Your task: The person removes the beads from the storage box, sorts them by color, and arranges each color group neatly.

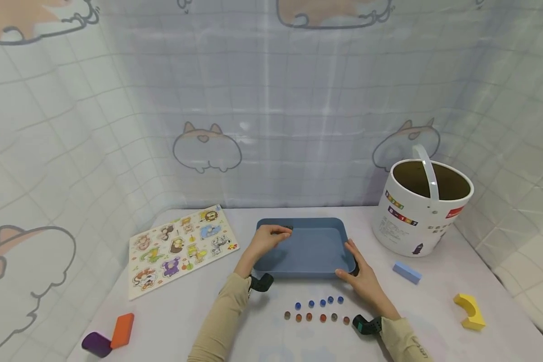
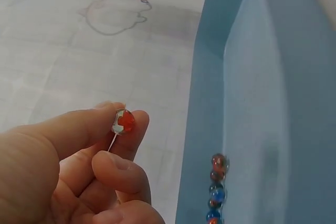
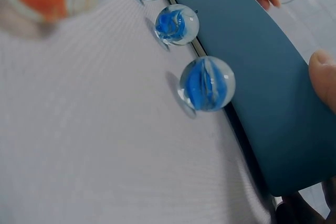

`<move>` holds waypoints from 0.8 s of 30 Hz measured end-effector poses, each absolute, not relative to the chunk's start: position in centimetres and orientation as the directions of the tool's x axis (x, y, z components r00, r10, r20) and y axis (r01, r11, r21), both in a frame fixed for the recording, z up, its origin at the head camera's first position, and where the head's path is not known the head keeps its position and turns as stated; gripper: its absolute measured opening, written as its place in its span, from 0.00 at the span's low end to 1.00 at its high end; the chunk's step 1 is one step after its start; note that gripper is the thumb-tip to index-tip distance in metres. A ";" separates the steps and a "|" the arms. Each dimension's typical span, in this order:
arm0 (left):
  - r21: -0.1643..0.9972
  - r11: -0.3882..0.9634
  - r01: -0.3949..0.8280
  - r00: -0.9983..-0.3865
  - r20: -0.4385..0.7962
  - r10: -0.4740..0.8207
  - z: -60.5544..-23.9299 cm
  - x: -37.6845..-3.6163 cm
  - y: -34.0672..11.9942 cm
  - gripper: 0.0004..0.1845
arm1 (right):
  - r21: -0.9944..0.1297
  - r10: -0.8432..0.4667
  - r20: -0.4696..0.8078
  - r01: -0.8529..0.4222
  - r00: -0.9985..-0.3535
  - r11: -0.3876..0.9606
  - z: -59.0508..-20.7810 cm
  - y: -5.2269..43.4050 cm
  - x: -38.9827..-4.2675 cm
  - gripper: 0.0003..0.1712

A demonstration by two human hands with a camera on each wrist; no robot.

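My left hand [image 1: 263,242] is over the left part of a blue tray [image 1: 314,251]. Its fingertips pinch a clear marble [image 2: 123,121] with a red swirl, and a thin light line shows below it. Inside the tray, several red and blue marbles [image 2: 217,195] lie in a line along one wall. At the near right corner my right hand [image 1: 366,282] holds the tray, thumb on the front wall and fingers along the right side. In front of the tray are a row of blue marbles [image 1: 323,302] and a row of orange and greyish ones [image 1: 323,318].
An animal puzzle board [image 1: 183,271] lies at the left. A white bucket [image 1: 398,231] with a handle stands at the back right, near a blue block [image 1: 406,272] and a yellow arch block [image 1: 470,312]. An orange block [image 1: 122,330] and a purple cylinder [image 1: 97,344] sit front left.
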State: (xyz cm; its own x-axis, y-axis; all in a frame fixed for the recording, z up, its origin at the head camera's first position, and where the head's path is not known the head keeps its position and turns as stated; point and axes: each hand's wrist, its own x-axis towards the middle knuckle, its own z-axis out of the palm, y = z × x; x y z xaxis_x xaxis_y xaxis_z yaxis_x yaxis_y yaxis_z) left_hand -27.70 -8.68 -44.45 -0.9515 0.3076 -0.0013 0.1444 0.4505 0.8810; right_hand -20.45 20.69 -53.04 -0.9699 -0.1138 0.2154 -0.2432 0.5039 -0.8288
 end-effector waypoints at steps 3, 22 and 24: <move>0.878 0.460 0.136 -0.955 -0.007 0.296 -44.4 -26.5 -9.4 0.15 | -0.834 -0.110 0.206 -0.234 -0.972 0.500 -53.0 20.7 -20.4 0.49; 0.822 0.538 0.188 -0.893 -0.085 0.442 -48.2 -17.8 -11.9 0.07 | -0.838 -0.115 0.218 -0.246 -0.969 0.488 -53.0 20.9 -20.5 0.49; 0.828 0.534 0.170 -0.888 -0.106 0.448 -48.7 -17.4 -12.0 0.06 | -0.839 -0.117 0.215 -0.245 -0.970 0.487 -53.0 20.8 -20.6 0.49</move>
State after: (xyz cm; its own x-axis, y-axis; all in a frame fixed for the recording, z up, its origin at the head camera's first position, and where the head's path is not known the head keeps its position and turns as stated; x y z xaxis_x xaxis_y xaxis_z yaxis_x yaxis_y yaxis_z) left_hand -17.38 -12.02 -48.72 -0.8878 0.4477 -0.1064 0.1700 0.5341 0.8282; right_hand -20.57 20.84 -53.00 -0.9696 -0.1169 0.2150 -0.2446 0.4867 -0.8386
